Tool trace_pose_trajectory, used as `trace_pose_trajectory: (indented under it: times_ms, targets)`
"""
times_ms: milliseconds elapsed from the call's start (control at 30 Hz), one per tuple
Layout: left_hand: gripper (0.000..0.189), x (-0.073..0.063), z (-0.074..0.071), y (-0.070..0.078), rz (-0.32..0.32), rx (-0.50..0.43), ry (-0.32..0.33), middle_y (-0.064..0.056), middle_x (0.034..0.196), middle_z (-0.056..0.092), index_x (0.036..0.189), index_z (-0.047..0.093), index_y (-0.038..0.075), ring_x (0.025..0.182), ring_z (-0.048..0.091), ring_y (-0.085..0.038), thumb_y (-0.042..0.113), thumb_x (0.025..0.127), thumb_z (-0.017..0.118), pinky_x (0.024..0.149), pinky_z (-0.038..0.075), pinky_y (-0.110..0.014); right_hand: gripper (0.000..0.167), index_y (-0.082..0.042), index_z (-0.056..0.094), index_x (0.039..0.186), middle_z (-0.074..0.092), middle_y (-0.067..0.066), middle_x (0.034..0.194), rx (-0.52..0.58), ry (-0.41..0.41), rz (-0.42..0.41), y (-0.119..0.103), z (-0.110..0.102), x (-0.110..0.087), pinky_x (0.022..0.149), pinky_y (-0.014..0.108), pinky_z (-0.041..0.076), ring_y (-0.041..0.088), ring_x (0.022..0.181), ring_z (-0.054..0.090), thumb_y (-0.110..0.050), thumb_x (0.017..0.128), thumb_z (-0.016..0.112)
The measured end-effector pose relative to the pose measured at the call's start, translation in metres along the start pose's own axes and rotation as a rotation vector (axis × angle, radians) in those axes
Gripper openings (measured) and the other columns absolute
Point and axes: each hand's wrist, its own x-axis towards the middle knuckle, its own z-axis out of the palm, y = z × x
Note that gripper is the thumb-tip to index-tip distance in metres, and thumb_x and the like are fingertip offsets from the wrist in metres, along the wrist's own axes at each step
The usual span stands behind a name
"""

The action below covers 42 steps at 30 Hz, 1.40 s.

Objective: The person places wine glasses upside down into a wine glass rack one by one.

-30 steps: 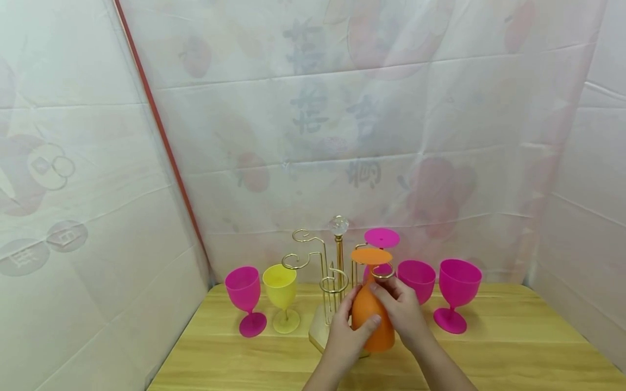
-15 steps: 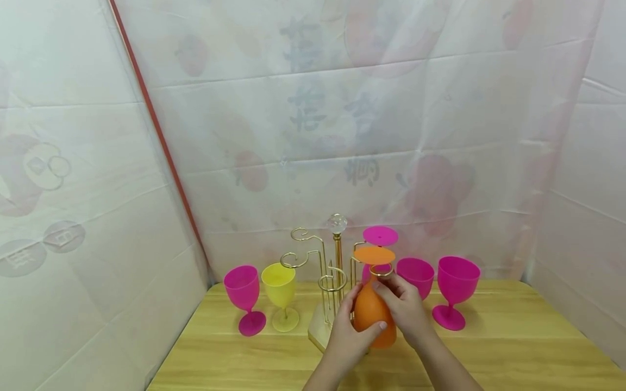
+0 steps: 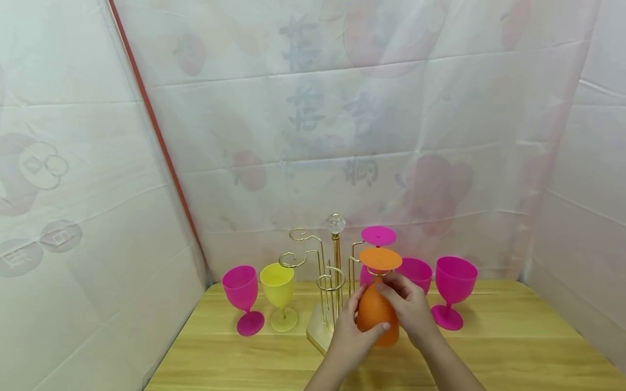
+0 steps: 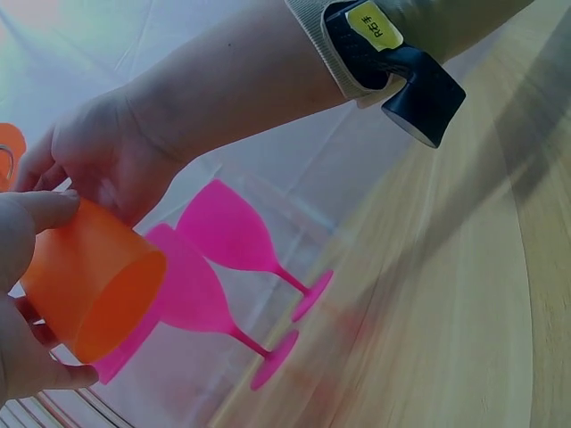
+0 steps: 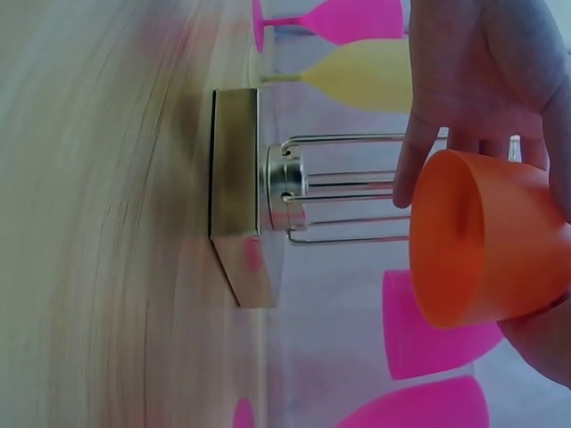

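An orange goblet [image 3: 379, 315] is upside down, its round foot [image 3: 380, 259] on top and its mouth facing the table. My left hand [image 3: 353, 335] grips the bowl from the left, thumb across the front. My right hand [image 3: 412, 305] pinches it near the stem from the right. A gold wire ring of the goblet rack [image 3: 336, 251] sits just below the foot, around the stem area. The open mouth of the orange bowl [image 5: 451, 236] faces the camera in the right wrist view. Behind it, a pink goblet [image 3: 379, 235] hangs inverted on the rack, its bowl partly hidden.
On the left of the wooden table [image 3: 235, 364] stand an upright pink goblet [image 3: 241, 288] and a yellow goblet [image 3: 277, 285]. Two more pink goblets stand at right, one at the outer side [image 3: 456, 279]. The rack has a crystal ball [image 3: 335, 224], bare hooks and a hexagonal base [image 5: 234, 169].
The orange goblet has shifted right with both hands, so its foot now lies over the wire ring instead of to its left. The head view has moved slightly.
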Motion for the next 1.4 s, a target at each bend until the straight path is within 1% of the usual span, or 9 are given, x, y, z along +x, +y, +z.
trace_pose_trajectory:
  times_ms: [133, 300, 400, 533, 633, 833, 1000, 1133, 1400]
  targets:
    - [0.081, -0.0003, -0.0007, -0.0011, 0.003, 0.032, 0.003, 0.0, 0.146, 0.046, 0.151, 0.038, 0.022, 0.121, 0.053, -0.022, 0.037, 0.082, 0.078, 0.094, 0.053, -0.041, 0.029, 0.002, 0.06, 0.116, 0.066, 0.004, 0.107, 0.001, -0.012, -0.011, 0.0003, -0.0015, -0.0006, 0.085, 0.023, 0.055, 0.014, 0.096, 0.063, -0.019, 0.096, 0.064]
    - [0.081, -0.0003, -0.0017, -0.0025, 0.011, 0.061, 0.004, 0.002, 0.145, 0.047, 0.15, 0.039, 0.021, 0.123, 0.052, -0.02, 0.034, 0.08, 0.079, 0.097, 0.051, -0.041, 0.034, -0.001, 0.059, 0.125, 0.065, 0.011, 0.112, 0.007, -0.033, -0.011, 0.0012, -0.0028, -0.0029, 0.086, 0.023, 0.055, 0.015, 0.098, 0.063, -0.018, 0.096, 0.063]
    - [0.081, -0.0004, -0.0022, -0.0025, 0.009, 0.067, 0.003, 0.005, 0.144, 0.047, 0.149, 0.04, 0.021, 0.125, 0.052, -0.019, 0.033, 0.08, 0.08, 0.1, 0.049, -0.042, 0.034, -0.002, 0.059, 0.126, 0.065, 0.014, 0.113, 0.007, -0.043, -0.011, 0.0016, -0.0028, -0.0039, 0.086, 0.023, 0.055, 0.016, 0.098, 0.063, -0.018, 0.096, 0.064]
    - [0.08, -0.0004, -0.0031, -0.0021, 0.005, 0.073, 0.004, 0.007, 0.14, 0.048, 0.148, 0.041, 0.023, 0.123, 0.052, -0.018, 0.032, 0.079, 0.08, 0.1, 0.049, -0.042, 0.034, -0.002, 0.059, 0.126, 0.065, 0.016, 0.114, 0.011, -0.054, -0.021, 0.0024, -0.002, -0.0042, 0.086, 0.023, 0.055, 0.015, 0.099, 0.064, -0.018, 0.096, 0.064]
    - [0.079, 0.0, -0.0038, -0.0023, 0.008, 0.082, 0.008, 0.009, 0.137, 0.049, 0.146, 0.042, 0.026, 0.122, 0.052, -0.016, 0.03, 0.078, 0.081, 0.099, 0.049, -0.04, 0.035, -0.002, 0.06, 0.127, 0.066, 0.017, 0.115, 0.007, -0.057, -0.029, 0.0032, -0.0014, -0.0042, 0.086, 0.022, 0.055, 0.014, 0.1, 0.065, -0.018, 0.096, 0.064]
    - [0.08, 0.0006, -0.0053, -0.0028, 0.025, 0.085, 0.005, 0.014, 0.136, 0.048, 0.145, 0.041, 0.031, 0.122, 0.051, -0.013, 0.028, 0.077, 0.082, 0.098, 0.049, -0.037, 0.036, -0.003, 0.06, 0.128, 0.065, 0.018, 0.117, 0.001, -0.061, -0.027, 0.0028, -0.001, -0.0049, 0.086, 0.022, 0.054, 0.014, 0.1, 0.064, -0.018, 0.095, 0.064]
    - [0.081, 0.0008, -0.0062, -0.0032, 0.032, 0.093, 0.0, 0.013, 0.137, 0.049, 0.146, 0.041, 0.028, 0.12, 0.051, -0.012, 0.031, 0.077, 0.083, 0.095, 0.048, -0.033, 0.039, -0.003, 0.058, 0.131, 0.065, 0.019, 0.12, 0.001, -0.062, -0.023, 0.0015, -0.0012, -0.0055, 0.086, 0.021, 0.054, 0.013, 0.101, 0.064, -0.018, 0.095, 0.064]
    - [0.08, 0.0009, -0.0059, -0.0045, 0.032, 0.096, -0.002, 0.012, 0.136, 0.049, 0.146, 0.042, 0.026, 0.12, 0.052, -0.012, 0.033, 0.078, 0.082, 0.094, 0.049, -0.032, 0.039, -0.004, 0.058, 0.132, 0.064, 0.019, 0.121, 0.004, -0.073, -0.025, 0.001, -0.0011, -0.0061, 0.087, 0.021, 0.054, 0.014, 0.102, 0.064, -0.019, 0.096, 0.064]
    - [0.075, 0.001, -0.0066, -0.0043, 0.047, 0.075, -0.004, 0.013, 0.134, 0.05, 0.144, 0.043, 0.032, 0.118, 0.052, -0.012, 0.033, 0.079, 0.081, 0.093, 0.048, -0.03, 0.04, -0.006, 0.058, 0.132, 0.064, 0.017, 0.122, 0.001, -0.074, -0.028, 0.0011, -0.0003, -0.006, 0.088, 0.021, 0.053, 0.015, 0.103, 0.064, -0.02, 0.096, 0.064]
